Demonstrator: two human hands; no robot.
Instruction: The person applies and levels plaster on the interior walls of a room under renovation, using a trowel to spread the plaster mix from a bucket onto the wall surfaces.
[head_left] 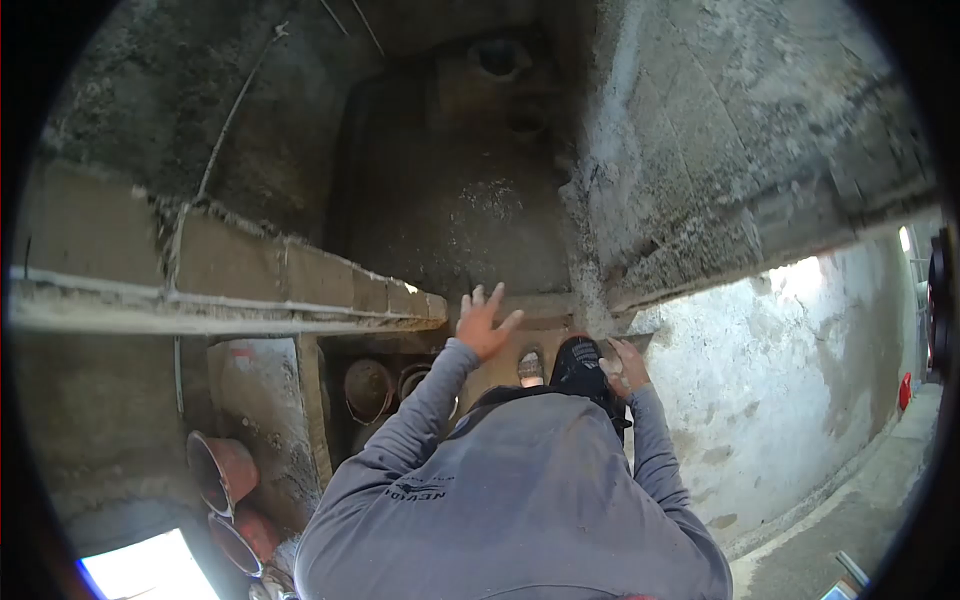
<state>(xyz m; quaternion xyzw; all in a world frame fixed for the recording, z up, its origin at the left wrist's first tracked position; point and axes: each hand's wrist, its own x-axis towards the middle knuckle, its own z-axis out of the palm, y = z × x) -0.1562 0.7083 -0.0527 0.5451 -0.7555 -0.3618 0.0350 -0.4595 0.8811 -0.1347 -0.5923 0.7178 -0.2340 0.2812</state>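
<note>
My left hand (pixel 485 322) is open with its fingers spread, held out in front near the end of the low block wall (pixel 330 283). It holds nothing. My right hand (pixel 627 367) hangs beside my raised leg in dark trousers (pixel 580 368), close to the edge of the right-hand wall. Its fingers look dusty and apart, with no object visible in them. Below, a foot in a patterned shoe or sandal (pixel 530 366) stands at the opening between the walls. Grey sleeves cover both arms.
Ahead lies a dim, rough-walled space with a dusty floor (pixel 470 230) and a round-mouthed object (pixel 500 60) at its far end. Reddish buckets (pixel 222 470) and a round container (pixel 370 390) stand at left. A whitish wall (pixel 770 380) runs along the right.
</note>
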